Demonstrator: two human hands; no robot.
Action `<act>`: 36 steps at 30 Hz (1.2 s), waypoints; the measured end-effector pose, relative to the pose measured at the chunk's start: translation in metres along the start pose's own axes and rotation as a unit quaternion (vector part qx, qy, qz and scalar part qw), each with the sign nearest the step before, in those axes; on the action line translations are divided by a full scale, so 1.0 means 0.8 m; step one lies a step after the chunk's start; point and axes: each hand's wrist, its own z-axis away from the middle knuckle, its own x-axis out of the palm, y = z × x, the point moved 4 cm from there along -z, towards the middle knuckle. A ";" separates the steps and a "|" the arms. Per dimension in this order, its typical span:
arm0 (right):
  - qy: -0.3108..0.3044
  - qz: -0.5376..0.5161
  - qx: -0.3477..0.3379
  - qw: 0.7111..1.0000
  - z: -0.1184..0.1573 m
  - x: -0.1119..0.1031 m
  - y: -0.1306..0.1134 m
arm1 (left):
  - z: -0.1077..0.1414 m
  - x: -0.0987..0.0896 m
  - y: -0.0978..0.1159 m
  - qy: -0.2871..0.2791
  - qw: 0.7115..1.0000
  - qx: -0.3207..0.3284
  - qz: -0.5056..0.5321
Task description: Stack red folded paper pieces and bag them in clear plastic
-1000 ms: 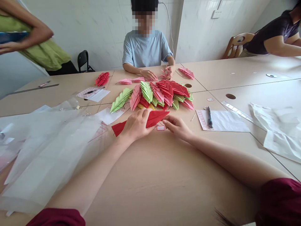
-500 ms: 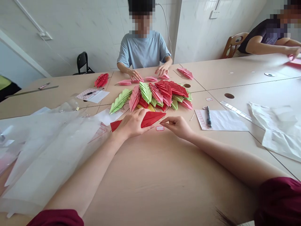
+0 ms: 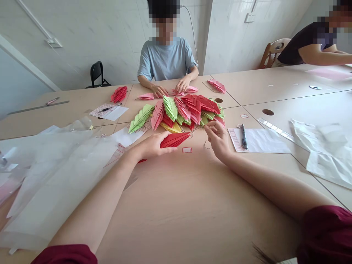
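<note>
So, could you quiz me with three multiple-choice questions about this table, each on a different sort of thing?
1. Where is the small red-bordered label?
A) Stuck to the wall
B) Between the left hand and right hand
C) On the floor

2. What colour is the folded paper in the left hand?
A) Red
B) Green
C) Yellow

3. How is the pen placed?
A) Upright in a cup
B) Held in a hand
C) Flat on a white sheet

Answers: 1 B, it lies on the tabletop between them. 2 A, its colour is plainly red. 3 C, it rests on the sheet.
</note>
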 end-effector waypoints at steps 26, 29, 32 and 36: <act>0.014 -0.052 -0.046 0.997 0.015 0.004 -0.023 | 0.004 -0.010 -0.013 0.057 0.996 -0.046 0.052; -0.026 -0.045 -0.064 0.997 0.028 0.012 -0.033 | 0.002 -0.011 -0.020 0.131 0.987 -0.070 0.063; -0.102 -0.038 -0.043 0.993 0.046 0.024 -0.041 | -0.001 -0.014 -0.024 0.256 0.957 -0.079 0.115; -0.231 -0.008 0.045 0.972 0.070 0.042 -0.050 | -0.001 -0.008 -0.019 0.366 0.874 -0.075 0.310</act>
